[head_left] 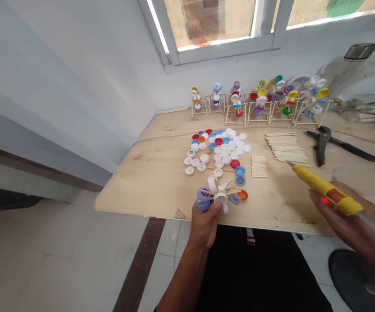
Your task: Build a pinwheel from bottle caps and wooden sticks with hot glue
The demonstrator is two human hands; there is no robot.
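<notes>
Near the front edge of the table, my left hand (206, 221) is closed on a wheel of bottle caps and sticks (220, 198), with white and purple-blue caps around a white cap at its middle. My right hand (343, 216) grips a yellow glue gun (327, 187), its nozzle pointing up and left over the table. A red light glows on the gun's side. Just right of the wheel lies an orange cap (242, 195). Loose caps (226, 149), mostly white with some blue and red, spread beyond it.
Short sticks (259, 166) and longer sticks (286, 147) lie in piles at centre right. Black-handled pliers (322, 145) and a knife-like black tool (354, 149) rest farther right. Finished-looking cap wheels on stick frames (260, 104) line the wall. A cord (171, 137) crosses the table (135, 186).
</notes>
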